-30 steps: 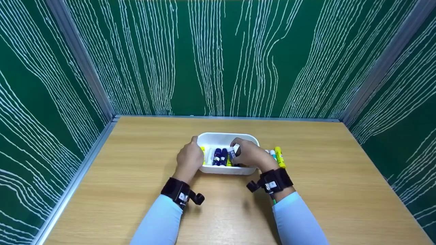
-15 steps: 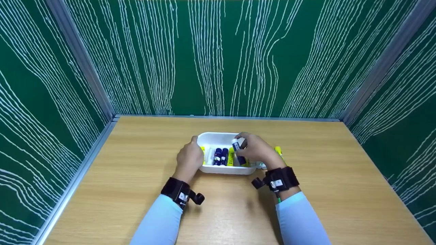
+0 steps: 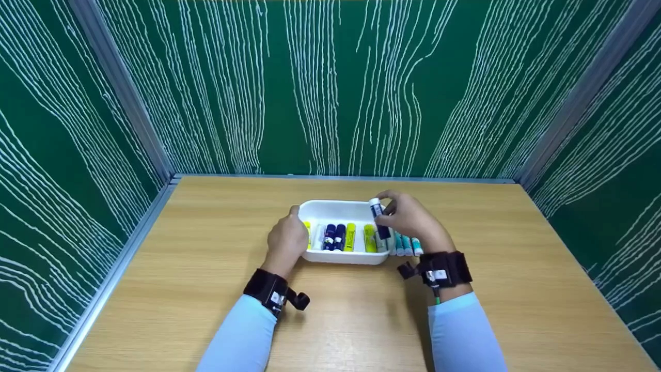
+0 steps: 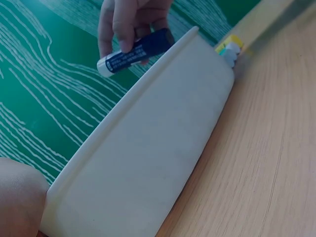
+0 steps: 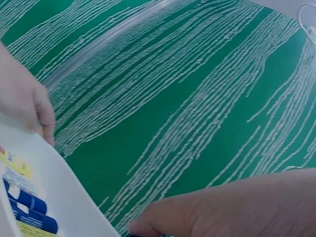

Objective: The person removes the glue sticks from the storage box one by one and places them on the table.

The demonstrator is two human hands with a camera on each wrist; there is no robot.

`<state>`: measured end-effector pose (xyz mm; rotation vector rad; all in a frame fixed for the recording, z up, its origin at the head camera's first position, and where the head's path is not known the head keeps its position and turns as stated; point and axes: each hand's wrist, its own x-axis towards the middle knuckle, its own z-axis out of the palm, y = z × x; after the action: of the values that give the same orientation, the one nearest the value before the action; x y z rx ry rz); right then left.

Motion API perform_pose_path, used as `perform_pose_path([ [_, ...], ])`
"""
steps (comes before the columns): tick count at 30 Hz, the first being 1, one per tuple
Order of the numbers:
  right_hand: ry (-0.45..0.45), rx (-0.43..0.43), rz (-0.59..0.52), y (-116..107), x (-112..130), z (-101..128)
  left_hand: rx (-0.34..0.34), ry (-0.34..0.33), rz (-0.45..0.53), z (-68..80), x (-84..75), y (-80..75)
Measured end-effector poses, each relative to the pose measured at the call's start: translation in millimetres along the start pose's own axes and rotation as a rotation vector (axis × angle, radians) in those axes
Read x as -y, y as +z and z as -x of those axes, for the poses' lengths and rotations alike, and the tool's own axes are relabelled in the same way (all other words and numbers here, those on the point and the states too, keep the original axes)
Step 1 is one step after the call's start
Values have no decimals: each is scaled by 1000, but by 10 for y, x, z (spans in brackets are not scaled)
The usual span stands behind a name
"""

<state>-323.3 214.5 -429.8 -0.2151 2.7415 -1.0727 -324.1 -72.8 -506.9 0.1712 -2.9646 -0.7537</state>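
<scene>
Head view, right hand: the right hand [image 3: 413, 219] was raised over the right end of the white oblong plastic tray [image 3: 330, 208], its fingertips pinching a dark blue glue stick with a white cap [image 3: 379, 218].
Head view, stick axis: the stick's long axis ran roughly away from the person, white cap toward the far edge of the tabletop and a little left, blue end nearer the person.
Head view, left hand: the left hand [image 3: 287, 241] was curled round the left end of the tray, thumb on its rim.
Head view, tray: it sat mid-tabletop on the light wooden tabletop [image 3: 516, 268] and held yellow, white and blue sticks [image 3: 335, 236] side by side, all lying near-to-far.
Head view, beside the tray: teal-and-white sticks [image 3: 405, 244] lay in a row just off the tray's right end.
Left wrist view: the tray's outer wall [image 4: 148, 163] filled the frame; above its rim the right hand's fingers [image 4: 123, 24] gripped the stick [image 4: 133, 52], clear of the tray, which the head view did not settle.
Right wrist view: the stick itself was hidden; the tray's inside with blue sticks [image 5: 24, 207] showed, and the left hand's fingers [image 5: 24, 98] hooked over the far rim.
</scene>
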Motion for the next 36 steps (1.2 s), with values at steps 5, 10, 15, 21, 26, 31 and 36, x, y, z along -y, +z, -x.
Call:
perform_pose_path([
  [5, 22, -16, -5, -134, -59, 41, 0, -5, 8, -8, -1, -6],
  [10, 47, -25, 1, -262, -172, 69, 6, -13, 7, -6, 3, -12],
  [15, 83, -33, 9, -363, -325, 89, 12, -22, 8, -3, -4, -12],
  [21, 168, -36, 4, -421, -509, 97, 13, -16, 13, -2, 6, -9],
  [26, 250, -38, -14, -436, -657, 96, 14, -17, 12, 1, 8, -8],
  [31, 296, -23, 1, -453, -800, 98, 22, -37, 15, 7, -3, -6],
  [36, 379, -20, -65, -444, -919, 128, 32, -45, 19, 13, -16, -5],
])
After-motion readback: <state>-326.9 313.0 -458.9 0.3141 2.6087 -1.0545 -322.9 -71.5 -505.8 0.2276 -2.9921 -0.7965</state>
